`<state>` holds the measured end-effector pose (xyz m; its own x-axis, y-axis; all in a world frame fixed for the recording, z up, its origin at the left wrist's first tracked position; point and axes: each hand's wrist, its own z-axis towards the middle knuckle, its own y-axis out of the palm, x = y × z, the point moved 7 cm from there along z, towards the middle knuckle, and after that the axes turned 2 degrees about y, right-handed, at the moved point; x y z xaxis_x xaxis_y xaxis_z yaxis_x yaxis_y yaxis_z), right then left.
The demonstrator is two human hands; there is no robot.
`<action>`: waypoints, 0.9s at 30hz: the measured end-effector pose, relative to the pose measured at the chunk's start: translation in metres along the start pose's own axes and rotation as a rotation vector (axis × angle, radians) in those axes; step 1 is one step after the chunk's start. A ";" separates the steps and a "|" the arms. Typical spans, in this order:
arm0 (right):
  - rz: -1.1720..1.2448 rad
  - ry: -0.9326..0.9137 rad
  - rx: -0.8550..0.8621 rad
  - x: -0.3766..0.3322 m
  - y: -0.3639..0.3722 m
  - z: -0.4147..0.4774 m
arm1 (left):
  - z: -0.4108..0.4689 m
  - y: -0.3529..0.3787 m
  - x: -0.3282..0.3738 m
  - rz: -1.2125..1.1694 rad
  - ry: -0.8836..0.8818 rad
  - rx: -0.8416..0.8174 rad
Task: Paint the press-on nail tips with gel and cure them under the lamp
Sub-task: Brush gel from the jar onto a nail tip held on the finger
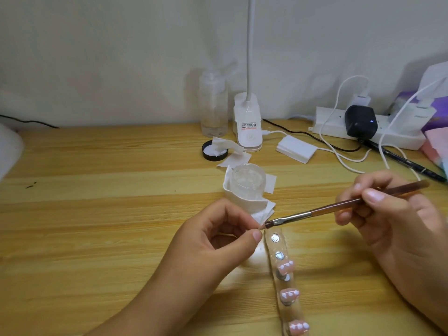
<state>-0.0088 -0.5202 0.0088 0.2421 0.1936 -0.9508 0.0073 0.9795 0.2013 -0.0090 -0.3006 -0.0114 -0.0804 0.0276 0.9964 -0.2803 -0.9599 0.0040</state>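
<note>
My left hand [218, 236] pinches a small nail tip [260, 227] between thumb and forefinger, just above the top of a clear holder strip [283, 265]. My right hand [388, 214] grips a brown-handled gel brush [339, 206], and its dark bristles touch the pinched tip. The strip lies on the wooden desk [97, 214] and carries three pink nail tips with white marks [289, 295] and two bare silver mounts [275, 238]. A small clear glass jar [248, 179] wrapped in white wipes stands just behind my left hand.
Behind the jar are a black lid [214, 151], loose wipes, a clear bottle [213, 105] and a white gooseneck lamp base [247, 122]. A white block [296, 149], a power strip with plugs and cables [363, 128] and a dark pen [407, 163] crowd the back right.
</note>
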 end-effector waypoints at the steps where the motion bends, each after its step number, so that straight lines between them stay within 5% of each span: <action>1: -0.010 0.000 -0.002 0.000 0.000 0.000 | 0.000 0.000 0.000 0.004 0.000 0.000; 27: -0.006 0.028 0.071 -0.001 -0.002 0.001 | -0.001 0.002 0.000 0.038 -0.005 -0.026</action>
<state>-0.0077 -0.5228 0.0094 0.2148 0.1898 -0.9580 0.0775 0.9745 0.2105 -0.0107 -0.3024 -0.0120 -0.0871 -0.0106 0.9961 -0.3017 -0.9527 -0.0365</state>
